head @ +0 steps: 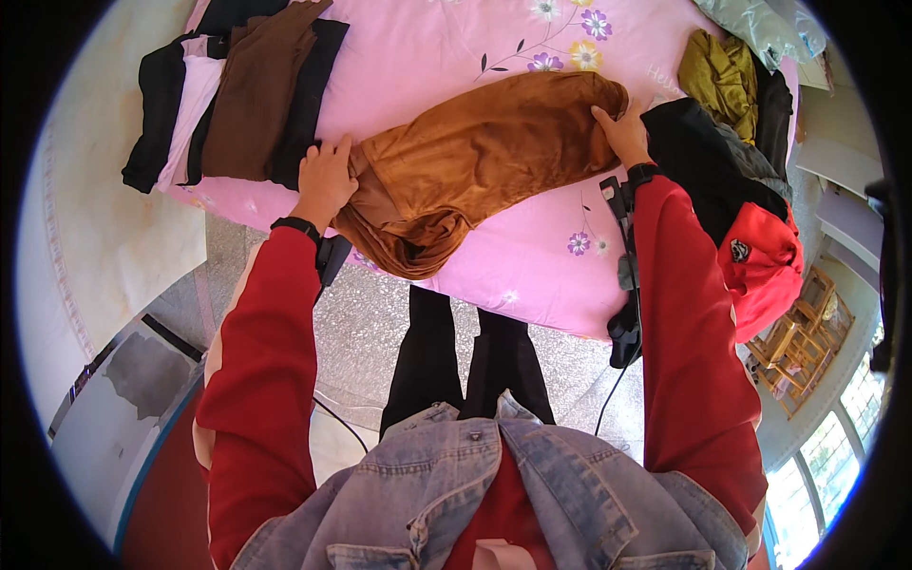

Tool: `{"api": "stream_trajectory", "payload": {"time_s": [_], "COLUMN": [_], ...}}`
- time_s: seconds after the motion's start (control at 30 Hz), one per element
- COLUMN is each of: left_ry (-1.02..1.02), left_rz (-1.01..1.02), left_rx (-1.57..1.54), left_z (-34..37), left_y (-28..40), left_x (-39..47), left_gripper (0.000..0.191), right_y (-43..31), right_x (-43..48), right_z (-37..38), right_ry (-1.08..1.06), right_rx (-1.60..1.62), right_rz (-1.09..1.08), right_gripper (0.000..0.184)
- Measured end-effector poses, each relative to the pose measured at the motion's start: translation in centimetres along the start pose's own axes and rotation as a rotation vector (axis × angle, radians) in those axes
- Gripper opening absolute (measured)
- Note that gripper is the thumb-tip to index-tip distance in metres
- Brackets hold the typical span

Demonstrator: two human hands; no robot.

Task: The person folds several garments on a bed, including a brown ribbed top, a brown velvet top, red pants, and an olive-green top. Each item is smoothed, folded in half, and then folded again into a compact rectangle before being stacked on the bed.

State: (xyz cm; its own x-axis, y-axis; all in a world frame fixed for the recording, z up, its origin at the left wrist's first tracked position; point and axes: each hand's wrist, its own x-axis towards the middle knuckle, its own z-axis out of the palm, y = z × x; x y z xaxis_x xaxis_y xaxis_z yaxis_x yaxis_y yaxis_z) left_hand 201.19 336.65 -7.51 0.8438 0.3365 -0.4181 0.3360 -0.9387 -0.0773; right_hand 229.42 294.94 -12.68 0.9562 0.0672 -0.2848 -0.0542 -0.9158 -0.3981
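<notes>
A rust-brown velvety garment [491, 146] stretches across the pink floral bedding [399, 71] before me, its kind hard to tell. My left hand [326, 174] grips its left end, where the cloth bunches into a rolled fold hanging near the bed's edge. At the opposite end, my right hand [624, 135] pinches the garment's edge, thumb on top and the other fingers hidden. Left of my left hand lies a row of folded clothes, with a dark brown folded garment [253, 100] among black ones. Beside my right hand rests a black garment [687, 157].
More clothes sit at the right: an olive-gold garment [719, 82] and a red garment [766, 263]. Clear plastic wrapping [769, 28] lies at the far right corner. Cables hang near both wrists. A wooden chair [794, 342] stands by the windows.
</notes>
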Motion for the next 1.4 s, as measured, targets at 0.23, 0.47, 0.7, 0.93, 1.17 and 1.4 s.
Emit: {"api": "stream_trajectory", "payload": {"time_s": [0.23, 0.47, 0.7, 0.93, 1.17, 1.4], "left_ry": [0.191, 0.326, 0.293, 0.052, 0.24, 0.076], "left_rz": [-0.058, -0.101, -0.063, 0.34, 0.288, 0.469], "left_rx": [-0.212, -0.342, -0.448, -0.325, -0.304, -0.271], "left_z": [-0.4, -1.7, 3.9, 4.8, 4.3, 0.4], "left_y": [-0.5, 2.1, 3.2, 2.3, 2.9, 1.7], "left_x": [-1.4, 0.7, -8.5, -12.8, -8.7, -14.7], "left_gripper": [0.031, 0.071, 0.079, 0.096, 0.043, 0.027], "right_y": [-1.6, -3.0, -10.4, -11.6, -11.2, -10.2], "right_x": [5.4, 7.6, -8.4, -21.8, -21.1, -20.7], "right_z": [-3.5, -6.1, 4.7, 7.4, 8.5, 9.4], "right_ry": [0.156, 0.261, 0.209, -0.593, -0.628, -0.604], "right_rx": [-0.18, -0.243, 0.054, -0.077, -0.124, 0.004], "right_rz": [-0.109, 0.023, -1.109, -0.952, -0.895, -0.868], "right_gripper": [0.042, 0.066, 0.047, 0.068, 0.071, 0.069]}}
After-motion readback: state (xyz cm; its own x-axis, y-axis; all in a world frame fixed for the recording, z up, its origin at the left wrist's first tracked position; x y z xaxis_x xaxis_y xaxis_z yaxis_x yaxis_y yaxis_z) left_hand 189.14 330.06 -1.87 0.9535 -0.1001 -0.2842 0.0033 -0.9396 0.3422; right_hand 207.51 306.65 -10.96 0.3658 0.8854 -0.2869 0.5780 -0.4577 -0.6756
